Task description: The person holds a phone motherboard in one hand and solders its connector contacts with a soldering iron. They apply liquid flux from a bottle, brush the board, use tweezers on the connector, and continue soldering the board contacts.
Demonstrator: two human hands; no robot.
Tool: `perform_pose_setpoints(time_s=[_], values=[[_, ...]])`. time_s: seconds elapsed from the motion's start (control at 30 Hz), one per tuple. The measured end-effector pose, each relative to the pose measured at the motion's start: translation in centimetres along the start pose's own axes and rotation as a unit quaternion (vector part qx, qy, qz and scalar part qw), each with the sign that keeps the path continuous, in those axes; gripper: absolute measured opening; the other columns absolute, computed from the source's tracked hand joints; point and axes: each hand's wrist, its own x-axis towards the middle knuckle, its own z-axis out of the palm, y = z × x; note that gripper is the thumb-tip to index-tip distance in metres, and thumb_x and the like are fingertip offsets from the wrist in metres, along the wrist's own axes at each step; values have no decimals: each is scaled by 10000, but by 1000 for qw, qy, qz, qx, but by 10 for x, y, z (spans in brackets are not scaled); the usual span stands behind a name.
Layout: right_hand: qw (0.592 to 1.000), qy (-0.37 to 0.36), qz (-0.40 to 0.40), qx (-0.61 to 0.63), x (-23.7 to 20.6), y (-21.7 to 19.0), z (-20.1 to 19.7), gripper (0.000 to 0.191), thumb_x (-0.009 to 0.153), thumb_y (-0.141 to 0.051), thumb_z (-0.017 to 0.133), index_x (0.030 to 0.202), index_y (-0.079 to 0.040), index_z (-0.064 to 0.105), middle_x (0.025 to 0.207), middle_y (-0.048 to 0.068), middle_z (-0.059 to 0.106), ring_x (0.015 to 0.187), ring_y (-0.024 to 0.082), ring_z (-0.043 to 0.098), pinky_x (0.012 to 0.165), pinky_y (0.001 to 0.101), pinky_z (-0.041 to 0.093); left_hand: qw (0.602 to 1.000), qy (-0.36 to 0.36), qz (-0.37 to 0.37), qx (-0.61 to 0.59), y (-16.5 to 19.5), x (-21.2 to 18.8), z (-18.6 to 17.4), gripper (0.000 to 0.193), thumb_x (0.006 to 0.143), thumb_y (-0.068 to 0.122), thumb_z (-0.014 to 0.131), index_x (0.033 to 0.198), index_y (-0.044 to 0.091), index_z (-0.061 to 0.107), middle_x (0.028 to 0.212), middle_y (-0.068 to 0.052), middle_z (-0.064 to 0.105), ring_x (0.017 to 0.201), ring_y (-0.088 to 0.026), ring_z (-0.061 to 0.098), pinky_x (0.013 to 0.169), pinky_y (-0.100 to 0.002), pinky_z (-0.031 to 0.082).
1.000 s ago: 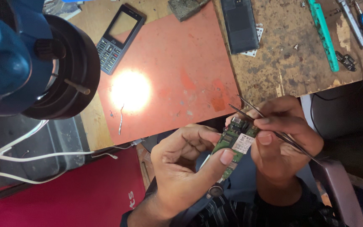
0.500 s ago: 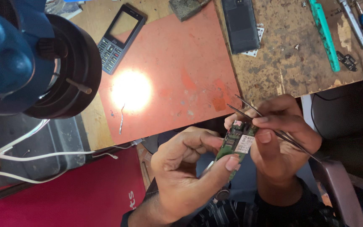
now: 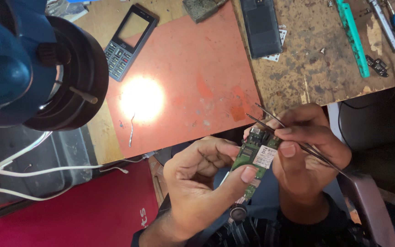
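My left hand [image 3: 202, 183] grips a small green circuit board [image 3: 253, 160] with a white label, thumb across its lower part and fingers behind it. My right hand [image 3: 305, 155] holds the board's upper end with the thumb on the label, and also holds thin metal tweezers [image 3: 270, 122] whose tips point up and left past the board. Both hands are below the near edge of the workbench, over my lap.
An orange mat [image 3: 184, 77] with a bright light spot lies on the wooden bench [image 3: 307, 68]. On it are a keypad phone front [image 3: 128, 41], a dark back cover [image 3: 262, 27], a green tool [image 3: 353, 36] and screwdrivers [image 3: 394, 23]. A blue microscope head [image 3: 28, 68] looms at left, with white cables [image 3: 33, 174].
Both hands and the board shifted slightly; the right thumb now rests further onto the label. The tweezers stay in the right hand.
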Motion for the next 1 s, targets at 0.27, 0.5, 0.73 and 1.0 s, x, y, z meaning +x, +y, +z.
perform_pose_setpoints(time_s=[0.27, 0.5, 0.73, 1.0], values=[[996, -12, 6, -94, 17, -2, 11, 127, 981, -44, 646, 1087, 26, 643, 1093, 137, 595, 1001, 237, 744, 904, 346, 638, 980, 106, 44, 164, -3, 27, -16, 204, 926, -49, 748, 1113, -63, 669, 912, -92, 755, 791, -86, 706, 673, -214, 548], [970, -67, -118, -200, 21, 20, 20, 197, 986, 52, 690, 1165, 24, 611, 1075, 170, 689, 1022, 276, 749, 940, 350, 635, 887, 134, 193, 398, -6, 53, -23, 157, 946, -26, 757, 1082, -32, 678, 879, -40, 724, 728, -35, 653, 629, -192, 520], [960, -43, -135, -242, 11, 37, 29, 247, 947, 90, 744, 1132, 11, 601, 1102, 182, 712, 1003, 282, 755, 926, 367, 635, 808, 151, 262, 505, -9, 57, -24, 201, 928, -8, 785, 1110, -12, 700, 1010, -121, 734, 881, -191, 733, 777, -291, 565], [947, -56, -161, -271, 19, 36, 34, 230, 926, 118, 752, 1096, 25, 629, 1069, 171, 726, 1036, 323, 761, 906, 371, 634, 836, 130, 227, 483, -6, 60, -28, 248, 913, -5, 774, 1154, -18, 717, 1002, -118, 738, 827, -166, 726, 749, -273, 564]])
